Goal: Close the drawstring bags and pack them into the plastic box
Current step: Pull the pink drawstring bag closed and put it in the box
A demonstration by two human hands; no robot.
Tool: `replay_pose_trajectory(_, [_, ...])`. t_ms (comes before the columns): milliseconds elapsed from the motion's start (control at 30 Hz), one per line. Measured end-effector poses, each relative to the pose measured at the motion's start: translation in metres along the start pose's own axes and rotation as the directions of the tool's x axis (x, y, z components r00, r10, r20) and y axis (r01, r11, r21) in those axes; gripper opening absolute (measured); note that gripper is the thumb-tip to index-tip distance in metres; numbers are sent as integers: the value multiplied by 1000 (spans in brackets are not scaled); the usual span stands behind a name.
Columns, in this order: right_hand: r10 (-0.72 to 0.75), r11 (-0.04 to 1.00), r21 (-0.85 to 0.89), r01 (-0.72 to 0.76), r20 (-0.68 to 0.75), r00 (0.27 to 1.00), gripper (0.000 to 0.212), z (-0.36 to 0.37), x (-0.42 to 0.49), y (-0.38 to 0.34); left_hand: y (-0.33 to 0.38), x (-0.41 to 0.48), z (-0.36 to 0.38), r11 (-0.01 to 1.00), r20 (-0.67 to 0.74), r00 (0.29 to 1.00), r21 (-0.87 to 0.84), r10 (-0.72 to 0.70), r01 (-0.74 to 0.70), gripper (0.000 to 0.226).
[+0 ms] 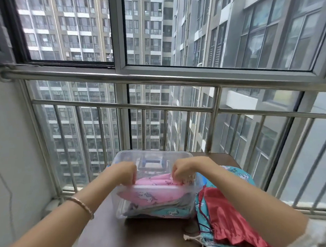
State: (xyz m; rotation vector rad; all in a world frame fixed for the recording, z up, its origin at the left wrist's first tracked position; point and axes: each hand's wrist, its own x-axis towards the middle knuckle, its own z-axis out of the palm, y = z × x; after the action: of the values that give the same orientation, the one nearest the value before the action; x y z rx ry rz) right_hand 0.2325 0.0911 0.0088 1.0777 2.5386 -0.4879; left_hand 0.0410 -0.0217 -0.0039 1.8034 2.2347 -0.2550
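A clear plastic box [125,213] stands on a brown table [112,239]. Inside it a pink drawstring bag with a cartoon print [154,182] lies on top of a grey bag and a teal one [169,212]. My left hand [126,172] reaches over the near rim and its curled fingers hold the pink bag's left end. Over at the bag's right end, my right hand [182,170] grips it the same way. To the right of the box lies a red bag [225,220] on a teal printed bag [235,171].
A steel railing [157,106] and window run right behind the table's far edge. A white wall [9,151] closes the left side. White cords [194,238] of the loose bags trail near the table's front. A beaded bracelet [82,205] is on my left wrist.
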Motion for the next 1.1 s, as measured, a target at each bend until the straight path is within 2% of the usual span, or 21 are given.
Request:
replay_pose_trajectory(67, [32, 995, -92, -35, -37, 999, 14, 2, 3, -10, 7, 10, -4, 1000, 47, 999, 20, 4, -5, 27])
replay_pose_trajectory(133, [-4, 970, -244, -25, -118, 993, 20, 5, 7, -19, 15, 18, -5, 1000, 186, 983, 8, 0, -2, 35])
replay_pose_trajectory(200, [11, 922, -386, -35, -65, 998, 16, 12, 15, -26, 22, 24, -2, 997, 314, 948, 67, -49, 29, 40])
replay_pose_trajectory(300, [126, 862, -498, -89, 40, 991, 18, 18, 23, -32, 28, 31, 4, 968, 285, 941, 217, -185, 125, 44])
replay_pose_trajectory(367, [124, 862, -496, -106, 4, 992, 26, 20, 25, -38, 31, 34, 5, 956, 220, 952, 248, -211, 155, 45])
replay_pose_trajectory(433, [97, 881, -463, -98, -28, 995, 33, 27, 32, -41, 35, 35, 6, 954, 172, 964, 258, -203, 155, 45])
replay_pose_trajectory(633, [151, 912, -391, -125, 35, 988, 37, 28, 31, -41, 41, 29, 13, 952, 157, 971, 278, -179, 130, 41])
replay_pose_trajectory(733, [97, 969, -235, -72, 100, 990, 39, 9, 25, -31, 40, 24, 2, 984, 127, 989, 167, -78, 56, 33])
replay_pose_trajectory(767, [49, 993, -108, -41, 71, 996, 38, 2, 22, -26, 45, 23, -4, 995, 76, 996, 95, -35, 28, 28])
replay_pose_trajectory(833, [-58, 993, 98, 70, -123, 991, 29, -14, 4, -15, 63, 22, -18, 998, -92, 994, -10, 56, -57, 19])
replay_pose_trajectory(933, [-91, 941, 280, 190, -332, 939, 13, -25, -44, 11, 110, 14, -36, 976, -261, 943, -17, 204, -216, 18])
replay_pose_trajectory(1033, [-19, 921, 357, 154, -354, 935, 18, -13, -83, 50, 157, -1, -35, 955, -374, 880, 57, 292, -292, 12])
replay_pose_trajectory(1100, [75, 932, 362, 39, -297, 952, 22, 9, -103, 78, 184, -8, -21, 936, -354, 868, 79, 347, -342, 11])
